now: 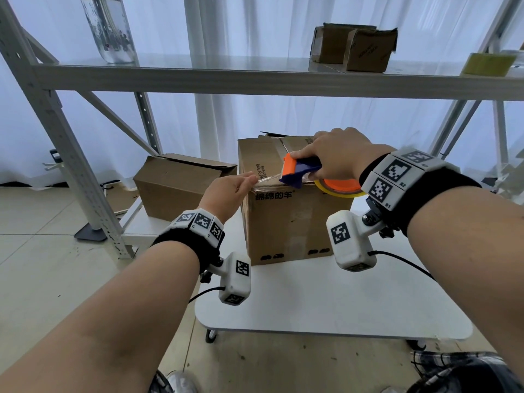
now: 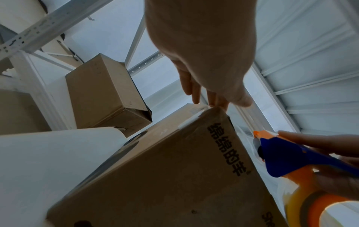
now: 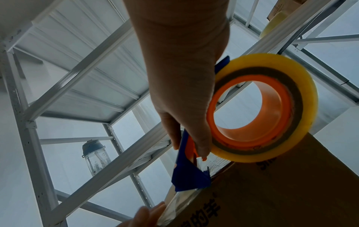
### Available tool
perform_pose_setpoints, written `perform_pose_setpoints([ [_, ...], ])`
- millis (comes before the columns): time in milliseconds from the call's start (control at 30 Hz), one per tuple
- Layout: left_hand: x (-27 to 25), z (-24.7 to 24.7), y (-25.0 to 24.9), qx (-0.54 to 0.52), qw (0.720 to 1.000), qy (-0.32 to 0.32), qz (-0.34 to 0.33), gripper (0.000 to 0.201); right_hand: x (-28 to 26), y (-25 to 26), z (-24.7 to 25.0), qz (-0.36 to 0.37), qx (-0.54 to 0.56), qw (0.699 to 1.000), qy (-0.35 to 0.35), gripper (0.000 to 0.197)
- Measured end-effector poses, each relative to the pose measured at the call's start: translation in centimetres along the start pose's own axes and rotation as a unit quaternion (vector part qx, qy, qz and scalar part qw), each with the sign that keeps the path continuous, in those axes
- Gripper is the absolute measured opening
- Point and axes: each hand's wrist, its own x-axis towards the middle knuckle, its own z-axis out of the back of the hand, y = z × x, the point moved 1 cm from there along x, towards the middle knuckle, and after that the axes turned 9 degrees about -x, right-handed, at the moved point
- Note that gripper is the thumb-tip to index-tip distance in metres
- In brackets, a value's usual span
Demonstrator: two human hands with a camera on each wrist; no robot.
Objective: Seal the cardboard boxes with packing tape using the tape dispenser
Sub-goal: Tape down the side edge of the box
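Observation:
A tall cardboard box [image 1: 295,222] with black print stands on a white table [image 1: 326,302]. My right hand [image 1: 334,154] grips a blue and orange tape dispenser [image 1: 300,169] over the box's top front edge, its yellow tape roll [image 3: 262,107] just above the box [image 3: 281,192]. A clear strip of tape [image 1: 265,180] runs from the dispenser to the box's top left corner. There my left hand [image 1: 235,190] presses the tape end with straight fingers [image 2: 194,90] against the box [image 2: 174,169]. The top flaps are mostly hidden behind my right hand.
A second brown box [image 1: 181,185] with a loose flap sits left on the rack's low shelf. The upper shelf [image 1: 255,78] carries small boxes [image 1: 354,48], a water bottle [image 1: 107,26] and a spare tape roll [image 1: 490,63]. A slanted rack upright [image 1: 56,131] stands left.

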Motion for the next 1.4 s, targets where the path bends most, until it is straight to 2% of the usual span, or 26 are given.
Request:
perform_pose_setpoints([
  [67, 0.2, -0.3, 0.3, -0.005, 1.0, 0.0, 0.004, 0.034, -0.1, -0.1, 0.0, 0.001, 0.0, 1.0, 0.001, 0.056],
  [167, 0.1, -0.3, 0.5, 0.023, 1.0, 0.006, -0.007, 0.036, -0.2, -0.2, -0.1, 0.004, 0.0, 1.0, 0.001, 0.056],
  [400, -0.6, -0.4, -0.6, 0.186, 0.981, 0.018, -0.055, 0.048, -0.1, -0.1, -0.4, 0.011, -0.004, 1.0, -0.003, 0.055],
  [533, -0.5, -0.4, -1.0, 0.261, 0.961, 0.044, -0.074, 0.042, -0.2, -0.3, -0.2, 0.019, -0.001, 1.0, -0.006, 0.054],
  [633, -0.5, -0.3, -1.3, 0.271, 0.959, 0.048, -0.064, 0.041, 0.0, -0.8, -0.1, 0.032, 0.003, 0.999, 0.006, 0.055],
  [767, -0.3, -0.8, -2.6, 0.272, 0.956, 0.067, -0.086, 0.046, 0.5, -1.3, 0.3, 0.052, 0.003, 0.998, 0.031, 0.057],
  [833, -0.3, -1.1, -3.0, 0.259, 0.96, 0.079, -0.067, 0.049, 0.9, -1.4, 0.6, 0.061, -0.012, 0.997, 0.04, 0.058],
  [1067, -0.1, -1.9, -3.2, 0.279, 0.955, 0.074, -0.06, 0.056, 2.5, -1.6, 1.0, 0.089, -0.016, 0.994, 0.062, 0.057],
  [1233, 0.2, -2.1, -2.8, 0.267, 0.956, 0.084, -0.084, 0.051, 2.5, -1.8, 0.5, 0.084, 0.02, 0.995, 0.058, 0.058],
  [1400, 0.7, 0.0, -0.8, 0.27, 0.954, 0.088, -0.096, 0.051, 2.6, -0.9, 1.0, 0.087, 0.062, 0.994, 0.028, 0.057],
])
